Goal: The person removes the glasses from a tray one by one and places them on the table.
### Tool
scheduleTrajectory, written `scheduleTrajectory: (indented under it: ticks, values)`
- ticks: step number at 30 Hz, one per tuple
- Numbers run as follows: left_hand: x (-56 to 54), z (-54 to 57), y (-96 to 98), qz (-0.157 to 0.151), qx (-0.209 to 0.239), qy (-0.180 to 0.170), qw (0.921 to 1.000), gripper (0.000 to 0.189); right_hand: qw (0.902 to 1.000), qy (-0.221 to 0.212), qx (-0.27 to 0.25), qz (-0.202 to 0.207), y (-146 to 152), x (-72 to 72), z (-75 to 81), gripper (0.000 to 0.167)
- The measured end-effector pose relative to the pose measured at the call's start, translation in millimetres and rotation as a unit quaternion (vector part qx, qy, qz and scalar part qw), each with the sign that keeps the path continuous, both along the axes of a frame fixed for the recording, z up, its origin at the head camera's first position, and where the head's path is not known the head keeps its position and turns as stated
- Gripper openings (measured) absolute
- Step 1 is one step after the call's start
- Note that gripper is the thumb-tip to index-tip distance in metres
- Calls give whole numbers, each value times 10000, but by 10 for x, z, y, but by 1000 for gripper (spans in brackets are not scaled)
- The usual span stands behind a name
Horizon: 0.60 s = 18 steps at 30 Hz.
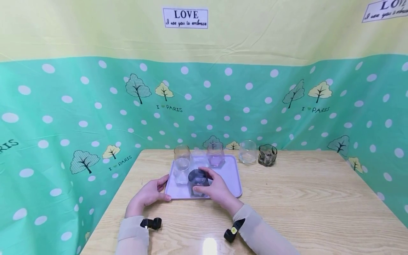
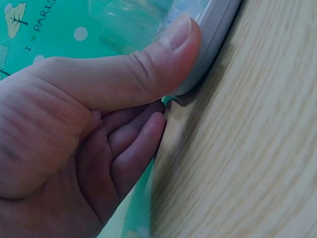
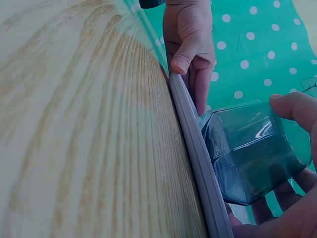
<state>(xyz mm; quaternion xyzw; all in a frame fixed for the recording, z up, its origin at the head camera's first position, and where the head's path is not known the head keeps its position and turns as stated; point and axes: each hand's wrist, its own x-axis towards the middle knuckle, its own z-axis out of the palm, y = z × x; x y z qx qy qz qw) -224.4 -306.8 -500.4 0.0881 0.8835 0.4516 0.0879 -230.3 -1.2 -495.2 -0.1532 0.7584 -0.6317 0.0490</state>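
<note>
A dark blue-grey faceted glass (image 1: pixel 194 179) stands upright at the front of the lilac tray (image 1: pixel 231 177). My right hand (image 1: pixel 220 189) grips it from the right, thumb on the near side and fingers round the far side. At the tray's front left corner, my left hand (image 1: pixel 149 193) holds the edge, the thumb (image 2: pixel 178 37) against the rim and the other fingers along the left side. Just behind the dark glass is a clear glass (image 1: pixel 181 175). An amber-tinted glass (image 1: pixel 182 151) and a pink glass (image 1: pixel 215 157) stand farther back on the tray.
Beyond the tray's back right corner, a clear glass (image 1: pixel 247 154) and a smoky dark glass (image 1: pixel 267 156) stand side by side on the wooden table (image 1: pixel 302 198). A green dotted curtain (image 1: pixel 248 106) hangs behind the table and along its sides.
</note>
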Motion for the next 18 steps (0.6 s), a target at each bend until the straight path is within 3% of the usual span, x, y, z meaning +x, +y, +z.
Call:
scheduleTrajectory:
  ticks: [18]
  values:
    - [13, 2, 21, 50, -117, 0, 9999, 105, 9993, -167, -252, -200, 54, 6, 46, 81]
